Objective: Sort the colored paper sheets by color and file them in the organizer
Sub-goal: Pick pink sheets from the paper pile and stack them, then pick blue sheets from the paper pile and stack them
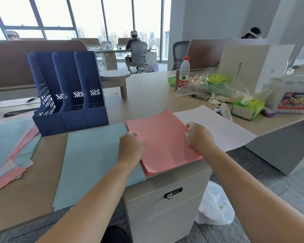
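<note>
A stack of pink sheets (162,142) lies at the desk's front edge, between a light blue stack (91,160) on its left and white sheets (218,127) on its right. My left hand (131,146) grips the pink stack's left edge with curled fingers. My right hand (197,135) grips its right edge the same way. The dark blue organizer (68,95) with three upright slots stands behind the blue stack; its slots look empty. A mixed pile of blue, pink and pale sheets (11,149) sprawls at the far left.
A water bottle (184,72), plastic bags (211,85), a green tissue pack (247,106) and a white box (249,65) crowd the right of the desk. A locked cabinet (165,204) and a white bag (214,206) sit below. People work at far desks.
</note>
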